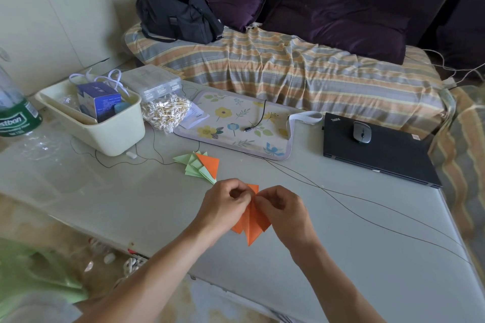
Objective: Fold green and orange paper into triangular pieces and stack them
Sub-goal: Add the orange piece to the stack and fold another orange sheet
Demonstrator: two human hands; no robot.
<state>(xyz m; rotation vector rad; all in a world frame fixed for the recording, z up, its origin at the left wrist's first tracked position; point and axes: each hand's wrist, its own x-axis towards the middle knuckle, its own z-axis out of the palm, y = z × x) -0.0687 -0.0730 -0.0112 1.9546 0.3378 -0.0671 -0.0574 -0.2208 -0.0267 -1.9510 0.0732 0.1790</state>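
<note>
Both hands meet over the table (341,257), just in front of the pile of finished triangles (200,166), and between them they hold one orange paper (252,223) that is partly folded. The left hand (223,207) has its fingers curled and pinches the top of the paper; the right hand (282,208) pinches the same upper edge from the other side. The two grips sit touching each other at the paper's top, likely so that a small flap or corner can be tucked or creased there, while the long pointed layers hang free below toward the person. The paper seems lifted slightly off the table, not pressed flat, which suits working a fold with the fingertips; whether its lower tip touches the surface I cannot tell.

The pile lies just beyond the hands, apart from them, with several green pieces fanned out and one orange triangle on top. Keeping it that near probably means the finished orange piece need travel only a short way to join it. Judging from this, the folding of this piece is at a late stage but not done, since it is not yet a compact triangle.

Farther behind the pile stand a cream tub (110,136) and a flowered mat (236,123), and off to the pile's right a closed laptop (378,149) with a mouse (361,131) on it.
</note>
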